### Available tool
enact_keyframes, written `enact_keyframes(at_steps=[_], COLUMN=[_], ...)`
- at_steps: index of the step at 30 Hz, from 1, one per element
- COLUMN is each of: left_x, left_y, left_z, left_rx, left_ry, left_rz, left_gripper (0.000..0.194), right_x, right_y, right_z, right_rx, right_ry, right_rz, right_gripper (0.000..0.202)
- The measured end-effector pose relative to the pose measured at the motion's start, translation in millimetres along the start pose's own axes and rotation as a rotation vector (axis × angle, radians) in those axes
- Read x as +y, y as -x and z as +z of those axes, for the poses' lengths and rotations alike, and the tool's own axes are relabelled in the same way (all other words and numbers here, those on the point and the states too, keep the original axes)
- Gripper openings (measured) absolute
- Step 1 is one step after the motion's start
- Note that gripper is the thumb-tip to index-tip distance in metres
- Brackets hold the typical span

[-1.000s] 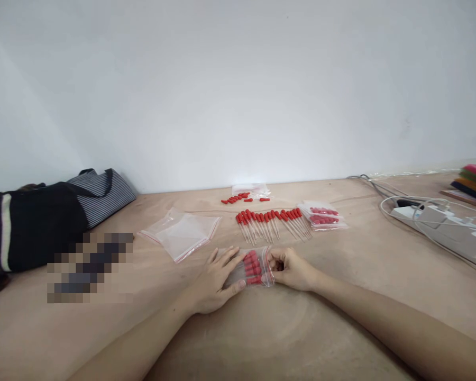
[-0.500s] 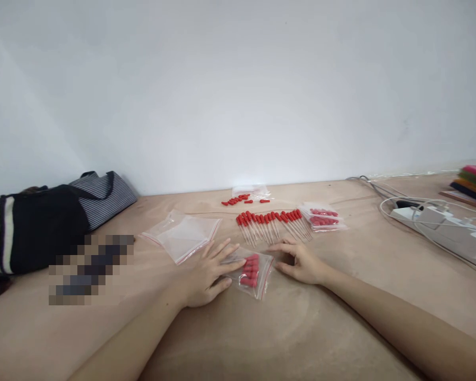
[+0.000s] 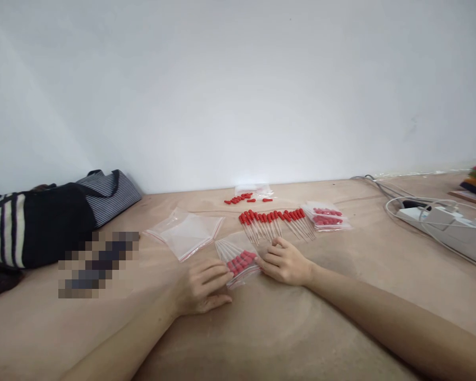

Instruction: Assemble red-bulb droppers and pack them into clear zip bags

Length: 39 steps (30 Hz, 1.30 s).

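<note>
A clear zip bag of red-bulbed droppers (image 3: 240, 263) lies flat between my hands, its red-lined mouth toward me and the pale tubes pointing away. My left hand (image 3: 206, 283) rests at its left side, fingertips on the edge by the bulbs, fingers stretched and thumb apart. At the right edge of the bag, my right hand (image 3: 287, 263) has curled fingers closed against the plastic; its thumb is mostly hidden. Just beyond lies a row of loose droppers (image 3: 272, 218) with red bulbs and thin tubes.
Flat zip bags (image 3: 186, 233) lie left of the row, filled bags (image 3: 327, 217) at its right. Loose red bulbs (image 3: 238, 199) sit near the wall. A black-and-striped bag (image 3: 59, 222) is at left; a power strip (image 3: 448, 230) with cables is at right.
The filled bag has turned so its bulbs and mouth face me. My left hand has drawn back from on top of it to its edge; my right hand has come into contact with it.
</note>
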<state>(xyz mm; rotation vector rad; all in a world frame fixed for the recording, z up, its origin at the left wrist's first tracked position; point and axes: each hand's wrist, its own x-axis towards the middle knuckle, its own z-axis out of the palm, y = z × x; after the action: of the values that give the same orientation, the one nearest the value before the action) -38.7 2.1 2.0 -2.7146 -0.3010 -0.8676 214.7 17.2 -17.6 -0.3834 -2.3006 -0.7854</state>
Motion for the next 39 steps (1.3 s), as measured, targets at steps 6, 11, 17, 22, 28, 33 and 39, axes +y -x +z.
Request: enact_keyframes(at_steps=[6,11,17,22,28,33,39], left_x=[5,5,2,-3,-9,-9,-9], left_y=[-6,-11,-11,-9,-9,-15,-14], left_z=[-4.8,-4.3,-3.9,-3.5,2.6,-1.1,1.3], left_rx=[-0.028,-0.001,0.036,0.025,0.074,0.053,0.090], left_ry=[-0.180,-0.172,-0.179,-0.156,-0.231,-0.246,-0.249], left_rz=[0.210,0.178,0.176,0.202,0.117,0.165,0.178], left_gripper=[0.016,0.023,0.027,0.022,0.013,0.013,0.012], right_x=[5,5,5,9,10,11,9], right_y=[-4,-3,-2,2,4,3,-2], right_z=[7,10,11,8,11,11,8], right_rx=[0.000,0.018,0.013,0.033,0.025,-0.007,0.009], right_ry=[0.006,0.015,0.025,0.045,0.044,0.050,0.059], right_rz=[-0.088,-0.068,-0.027,-0.028,-0.054,-0.072,-0.077], right_gripper=[0.022,0.027,0.023,0.015,0.025,0.027,0.020])
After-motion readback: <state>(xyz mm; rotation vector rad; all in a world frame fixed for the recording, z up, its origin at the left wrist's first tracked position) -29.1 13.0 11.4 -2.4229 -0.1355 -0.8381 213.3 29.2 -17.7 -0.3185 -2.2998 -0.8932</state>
